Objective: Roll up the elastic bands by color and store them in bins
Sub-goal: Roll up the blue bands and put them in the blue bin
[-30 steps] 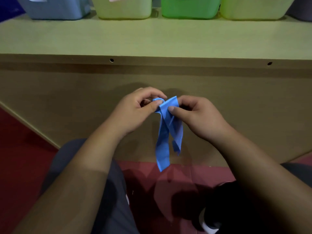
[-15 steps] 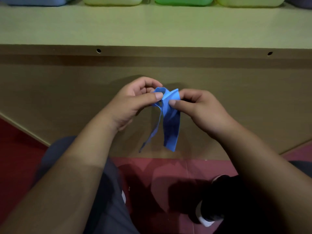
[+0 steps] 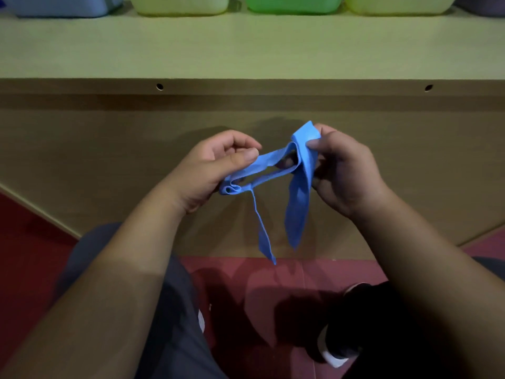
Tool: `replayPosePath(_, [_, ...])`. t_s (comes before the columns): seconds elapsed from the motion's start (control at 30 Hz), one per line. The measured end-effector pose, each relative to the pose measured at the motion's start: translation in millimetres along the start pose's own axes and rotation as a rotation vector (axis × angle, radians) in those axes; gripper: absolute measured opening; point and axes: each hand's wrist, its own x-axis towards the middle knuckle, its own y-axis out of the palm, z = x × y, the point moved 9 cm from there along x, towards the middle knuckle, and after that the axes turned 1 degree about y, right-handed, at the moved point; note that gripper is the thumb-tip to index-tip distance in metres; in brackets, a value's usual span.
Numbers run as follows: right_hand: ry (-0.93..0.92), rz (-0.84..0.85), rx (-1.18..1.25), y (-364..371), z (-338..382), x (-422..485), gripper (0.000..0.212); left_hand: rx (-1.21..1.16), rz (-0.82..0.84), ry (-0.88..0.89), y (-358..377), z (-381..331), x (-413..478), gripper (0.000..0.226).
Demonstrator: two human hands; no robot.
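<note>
- A pale wooden bench top (image 3: 246,45) runs across the far side, above a red floor (image 3: 273,277). Along its back edge stand a light blue plastic bin (image 3: 62,6), a bright green plastic bin (image 3: 293,4) and two yellow-green ones.
- The flat blue elastic band (image 3: 297,203) is in the air in front of the bench, stretched as a loose loop between both hands, with two tails hanging toward the floor.
- The left hand (image 3: 207,170) pinches one end of the loop under its thumb, fingers curled.
- The right hand (image 3: 347,170) pinches the folded top of the band between thumb and fingers.
- The band looks thin, light and limp. It will likely sag, twist and spring open unless kept under slight tension.
- Rolling probably works best from the pinched fold, with the tails laid flat together and fed in. Holding a tail alone would let the coil loosen.
- It is not yet rolled, and the light blue bin seems its likely home.
</note>
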Motion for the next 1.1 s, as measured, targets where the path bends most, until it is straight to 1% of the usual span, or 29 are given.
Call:
replayPosePath(0.07, [0.015,0.030,-0.077,3,0,-2,0.020,0.113,0.022,-0.010,-1,1,-1,0.030])
replayPosePath(0.13, [0.035,0.105,-0.234,8,1,-5,0.006,0.217,0.072,-0.040,0,4,-2,0.028])
replayPosePath(0.2, [0.082,0.226,-0.386,14,-2,-10,0.021,0.346,0.162,-0.085,2,9,-4,0.034])
replayPosePath(0.23, [0.104,0.286,-0.473,16,-3,-13,0.019,0.427,0.214,-0.110,4,14,-6,0.041])
replayPosePath(0.3, [0.156,0.398,-0.671,18,-8,-18,0.010,0.581,0.307,-0.182,7,25,-10,0.057])
replayPosePath(0.37, [0.226,0.475,-0.922,13,-20,-20,0.011,0.744,0.358,-0.234,8,35,-13,0.063])
replayPosePath(0.47, [0.305,0.502,-1.210,3,-34,-21,0.012,1.006,0.421,-0.309,11,50,-13,0.070])
replayPosePath(0.53, [0.347,0.484,-1.304,-2,-40,-21,0.012,1.121,0.462,-0.430,11,65,-16,0.077])
replayPosePath(0.63, [0.356,0.467,-1.367,-3,-43,-20,0.014,1.217,0.495,-0.649,4,88,-23,0.091])
replayPosePath(0.7, [0.360,0.471,-1.400,-3,-45,-20,0.014,1.229,0.486,-0.758,-1,98,-27,0.100])
replayPosePath(0.73, [0.366,0.479,-1.410,-3,-46,-19,0.015,1.216,0.493,-0.782,0,101,-27,0.100])
replayPosePath(0.8, [0.373,0.485,-1.412,-3,-48,-19,0.017,1.155,0.524,-0.758,7,102,-27,0.092])
replayPosePath(0.87, [0.356,0.467,-1.393,-4,-47,-17,0.015,1.051,0.550,-0.683,13,97,-26,0.071])
replayPosePath(0.97, [0.317,0.418,-1.359,-9,-42,-11,0.016,0.803,0.536,-0.572,13,82,-24,0.043])
replayPosePath(1.07, [0.311,0.408,-1.290,-13,-39,-8,0.015,0.575,0.410,-0.374,10,63,-10,0.031])
replayPosePath(1.1, [0.308,0.400,-1.218,-12,-38,-8,0.014,0.506,0.358,-0.313,9,56,-6,0.030])
